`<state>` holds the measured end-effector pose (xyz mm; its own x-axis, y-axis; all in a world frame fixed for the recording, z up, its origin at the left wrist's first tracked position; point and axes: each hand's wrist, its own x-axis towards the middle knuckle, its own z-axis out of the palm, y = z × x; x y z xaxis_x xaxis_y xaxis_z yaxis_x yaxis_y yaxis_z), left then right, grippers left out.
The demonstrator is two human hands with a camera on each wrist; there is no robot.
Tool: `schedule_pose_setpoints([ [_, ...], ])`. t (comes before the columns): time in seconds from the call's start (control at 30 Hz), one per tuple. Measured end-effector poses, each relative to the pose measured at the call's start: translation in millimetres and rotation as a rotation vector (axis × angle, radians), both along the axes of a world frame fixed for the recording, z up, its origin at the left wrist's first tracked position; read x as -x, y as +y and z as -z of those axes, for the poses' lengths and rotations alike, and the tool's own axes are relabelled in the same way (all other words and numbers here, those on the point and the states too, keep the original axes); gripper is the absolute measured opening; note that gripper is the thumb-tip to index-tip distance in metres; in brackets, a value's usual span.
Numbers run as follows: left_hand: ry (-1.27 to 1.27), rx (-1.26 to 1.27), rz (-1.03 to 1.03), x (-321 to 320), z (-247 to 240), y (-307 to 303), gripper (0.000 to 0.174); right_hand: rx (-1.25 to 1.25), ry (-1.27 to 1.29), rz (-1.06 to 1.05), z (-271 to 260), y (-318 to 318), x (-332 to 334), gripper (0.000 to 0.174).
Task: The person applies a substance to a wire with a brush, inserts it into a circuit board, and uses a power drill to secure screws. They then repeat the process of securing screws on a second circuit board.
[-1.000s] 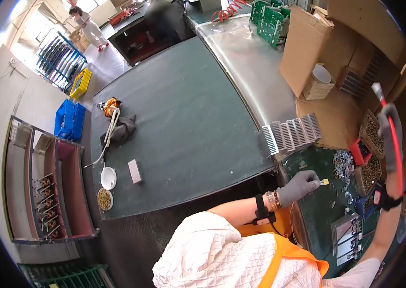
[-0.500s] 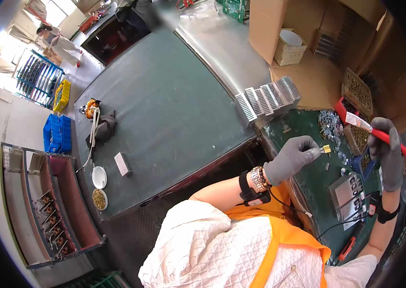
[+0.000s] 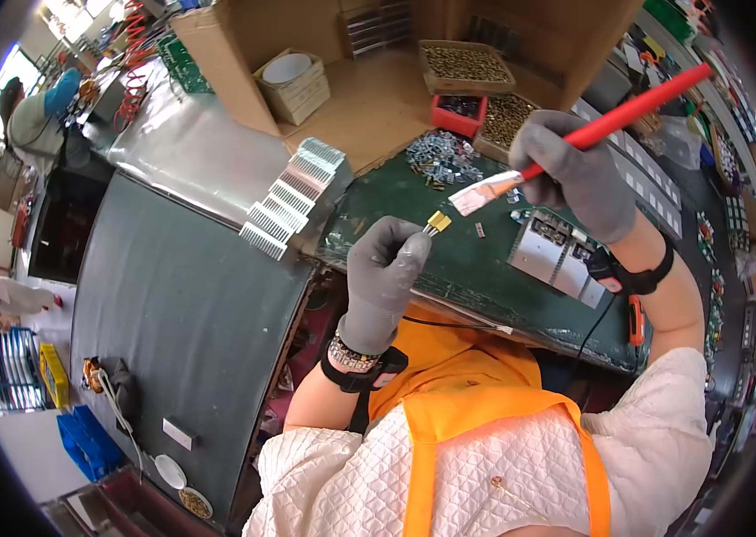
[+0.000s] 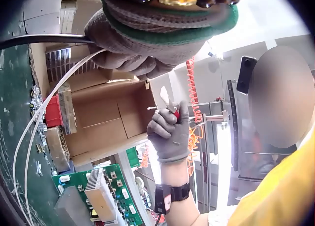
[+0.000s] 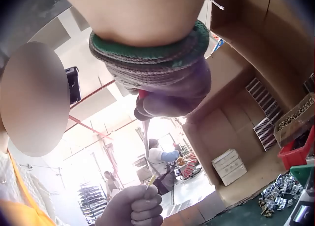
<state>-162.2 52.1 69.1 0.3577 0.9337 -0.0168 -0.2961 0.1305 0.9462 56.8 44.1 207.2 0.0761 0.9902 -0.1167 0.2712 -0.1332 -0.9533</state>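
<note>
In the head view the gloved left hand (image 3: 384, 279) pinches a small yellow part (image 3: 438, 222) with metal legs between thumb and finger. The gloved right hand (image 3: 579, 179) grips a red-handled brush (image 3: 637, 109), whose pale bristles (image 3: 476, 195) point down-left beside the yellow part, with a small gap. In the left wrist view the right hand (image 4: 170, 137) is curled round the brush, and the left hand (image 4: 142, 48) fills the top. The right wrist view shows the left hand (image 5: 133, 206) with the yellow piece (image 5: 152, 179) at its fingertips.
Slotted metal heatsinks (image 3: 293, 197) stand left of the hands. Behind are a cardboard box (image 3: 226, 63), a red bin (image 3: 458, 116), trays of small brass parts (image 3: 466, 64) and loose metal clips (image 3: 442, 157). A silver plate assembly (image 3: 552, 255) lies near the right forearm.
The head view has swung right. The right hand has brought the brush across toward the left hand, its bristles now beside the yellow part, which the left hand still pinches.
</note>
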Motion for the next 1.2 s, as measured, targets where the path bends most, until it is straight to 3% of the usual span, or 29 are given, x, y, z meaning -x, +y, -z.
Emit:
schedule_pose_setpoints([
  [0.2,0.019,-0.026,0.016,-6.6,-6.9,-5.3,0.011,0.004,0.145,-0.057,17.8,1.4,7.0,0.033],
  [0.3,0.010,-0.021,0.021,-6.2,-6.9,-6.3,0.011,0.016,-0.035,-0.022,9.8,5.6,5.8,0.034],
  [0.77,-0.131,-0.012,0.047,-8.8,-0.5,-2.9,0.011,0.038,-0.012,-0.035,9.0,13.0,10.1,0.036],
  [0.97,-0.124,-0.026,-0.011,-9.7,4.7,-0.2,0.020,-0.007,0.014,-0.051,-2.6,14.7,4.3,0.030],
  [1.1,-0.163,0.008,0.036,-7.2,6.4,2.3,0.009,0.001,0.045,-0.256,1.0,13.2,2.2,0.030],
  [1.2,-0.157,0.042,0.040,-7.2,4.4,2.5,0.009,-0.010,0.007,-0.191,6.5,16.4,0.5,0.035],
])
